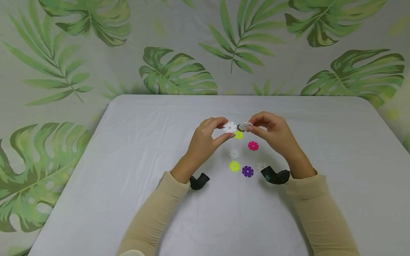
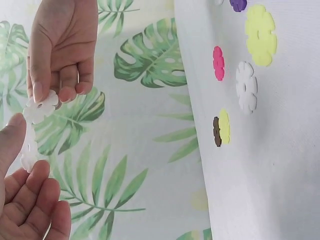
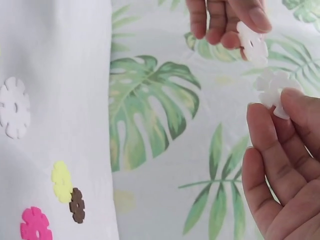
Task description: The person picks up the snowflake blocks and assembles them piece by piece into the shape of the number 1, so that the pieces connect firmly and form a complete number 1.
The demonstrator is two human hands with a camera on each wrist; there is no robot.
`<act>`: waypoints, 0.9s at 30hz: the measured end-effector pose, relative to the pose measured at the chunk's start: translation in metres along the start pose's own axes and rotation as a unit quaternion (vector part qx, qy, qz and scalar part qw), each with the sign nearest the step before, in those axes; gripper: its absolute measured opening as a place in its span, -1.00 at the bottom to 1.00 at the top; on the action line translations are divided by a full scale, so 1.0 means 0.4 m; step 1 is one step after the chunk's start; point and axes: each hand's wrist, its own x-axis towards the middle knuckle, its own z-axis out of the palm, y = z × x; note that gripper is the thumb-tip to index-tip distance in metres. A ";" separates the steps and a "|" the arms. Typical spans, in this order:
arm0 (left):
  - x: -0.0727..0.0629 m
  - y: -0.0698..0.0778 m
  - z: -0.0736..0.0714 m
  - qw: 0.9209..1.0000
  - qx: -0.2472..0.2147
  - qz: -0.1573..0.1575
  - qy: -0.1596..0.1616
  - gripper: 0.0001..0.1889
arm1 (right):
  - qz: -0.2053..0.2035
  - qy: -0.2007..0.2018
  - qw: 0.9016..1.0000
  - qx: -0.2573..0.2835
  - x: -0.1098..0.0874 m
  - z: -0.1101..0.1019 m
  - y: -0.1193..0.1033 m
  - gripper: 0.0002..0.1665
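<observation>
Raised over the far part of the table, my left hand (image 1: 205,138) pinches a white notched plastic disc (image 1: 230,127) by its edge between thumb and fingers. Opposite it, my right hand (image 1: 273,134) pinches a second white notched disc (image 1: 246,126), tilted so that it looks narrower in the head view. The two discs are edge to edge, close together between the hands. In the left wrist view, the left hand's disc (image 2: 29,150) stands almost side-on just below the right hand's disc (image 2: 41,107). The right wrist view shows the right thumb (image 3: 295,107) across its disc (image 3: 272,89).
On the white-covered table (image 1: 144,142) lie more notched discs: yellow (image 1: 238,135), pink (image 1: 253,145), white (image 1: 234,154), another yellow (image 1: 235,166), purple (image 1: 247,171), another white (image 1: 261,166). A brown disc (image 3: 77,205) touches a yellow one. Black wrist mounts (image 1: 275,175) project from the sleeves.
</observation>
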 end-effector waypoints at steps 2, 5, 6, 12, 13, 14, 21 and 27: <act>-0.001 0.001 0.000 1.000 0.000 0.001 0.000 -0.63 | 0.004 -0.006 1.000 -0.005 -0.001 0.005 0.000 -0.85; -0.001 0.002 -0.001 1.000 0.002 0.000 -0.002 -0.63 | 0.007 -0.010 1.000 -0.018 -0.003 0.009 -0.001 -0.85; -0.002 0.002 -0.001 1.000 0.002 -0.001 -0.003 -0.62 | 0.007 -0.010 1.000 -0.021 -0.004 0.010 -0.002 -0.85; -0.001 0.008 0.000 1.000 0.012 -0.003 -0.006 -0.58 | 0.004 -0.004 1.000 -0.030 -0.007 0.012 -0.009 -0.85; -0.002 0.009 0.000 1.000 0.014 -0.003 -0.007 -0.57 | 0.003 -0.004 0.999 -0.034 -0.007 0.012 -0.010 -0.85; -0.002 0.010 0.000 1.000 0.017 -0.002 -0.008 -0.57 | 0.002 -0.004 0.999 -0.038 -0.007 0.013 -0.010 -0.85; -0.006 0.014 0.005 1.000 0.015 0.001 -0.005 -0.62 | -0.004 0.000 0.998 -0.063 -0.009 0.018 -0.002 -0.88; -0.011 0.011 0.018 1.000 -0.010 0.005 0.013 -0.63 | -0.016 0.014 0.998 -0.060 -0.008 0.024 -0.003 -0.89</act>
